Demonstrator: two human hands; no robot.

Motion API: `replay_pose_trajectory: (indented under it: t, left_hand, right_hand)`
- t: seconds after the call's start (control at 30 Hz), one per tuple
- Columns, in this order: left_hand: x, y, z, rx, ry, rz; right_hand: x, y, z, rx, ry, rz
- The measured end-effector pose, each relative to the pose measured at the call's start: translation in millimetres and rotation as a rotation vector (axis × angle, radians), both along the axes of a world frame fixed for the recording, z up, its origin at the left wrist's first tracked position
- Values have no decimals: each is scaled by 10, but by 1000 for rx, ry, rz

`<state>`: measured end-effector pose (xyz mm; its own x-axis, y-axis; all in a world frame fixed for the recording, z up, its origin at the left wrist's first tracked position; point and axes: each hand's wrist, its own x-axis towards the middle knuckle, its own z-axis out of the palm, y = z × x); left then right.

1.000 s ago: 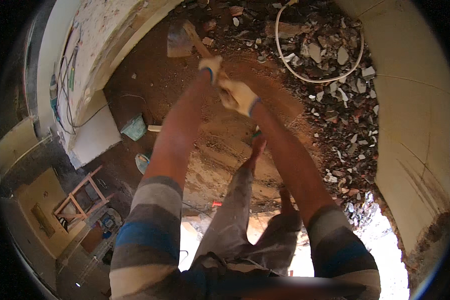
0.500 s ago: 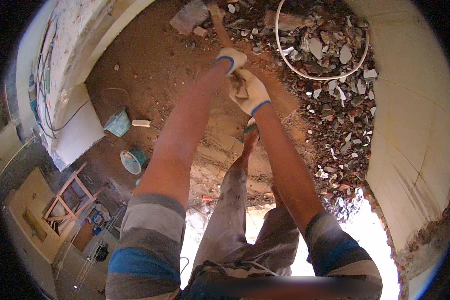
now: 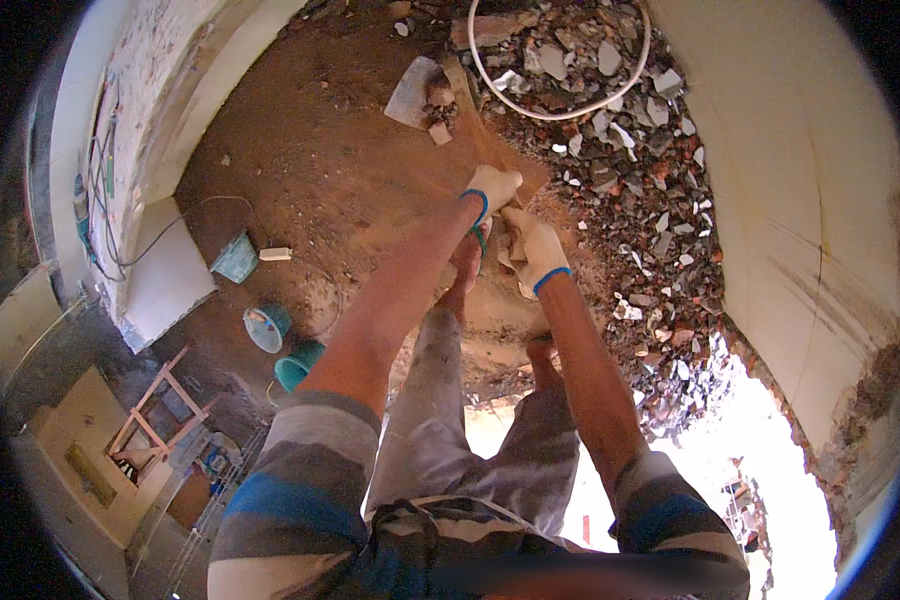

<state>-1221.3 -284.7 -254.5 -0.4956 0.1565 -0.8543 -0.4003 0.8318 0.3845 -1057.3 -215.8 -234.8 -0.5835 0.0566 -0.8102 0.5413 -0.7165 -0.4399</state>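
Both my hands wear white knit gloves with blue cuffs and are closed around the wooden handle [image 3: 475, 115] of a hoe. My left hand [image 3: 494, 188] grips farther along it; my right hand [image 3: 533, 246] holds nearer its end, closer to my body. The hoe's flat grey blade [image 3: 410, 95] lies on the brown dirt ahead, left of the handle. Reddish broken lumps [image 3: 440, 95] sit against the blade's right side, and a small brick piece [image 3: 440, 133] lies by its near edge. My bare feet stand on the dirt below my hands.
Rubble with white tile shards [image 3: 660, 230] runs along the right beside a pale wall [image 3: 790, 200]. A white hoop [image 3: 560, 116] lies over the rubble. Teal buckets [image 3: 267, 328] and a white block [image 3: 275, 254] stand left. Cables [image 3: 100, 210] hang at the left wall; a wooden frame [image 3: 160, 415] is lower left.
The hoe blade appears nearer and farther right, with lumps now against it. My hands have shifted right and a little lower. The whole view has shifted too.
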Motion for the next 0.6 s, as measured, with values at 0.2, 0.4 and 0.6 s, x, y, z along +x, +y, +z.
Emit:
replay_pose_trajectory:
  t: [0.2, 0.4, 0.6]
  left_hand:
    - [1429, 321, -75, 57, -34, 173]
    - [2808, 713, -93, 17, -268, 124]
    - [4184, 1126, 166, 204, -363, 137]
  right_hand:
    - [1404, 263, -166, 263, 220, 45]
    - [2843, 646, 47, 251, 68, 64]
    - [4227, 1121, 622, 1266, 243, 718]
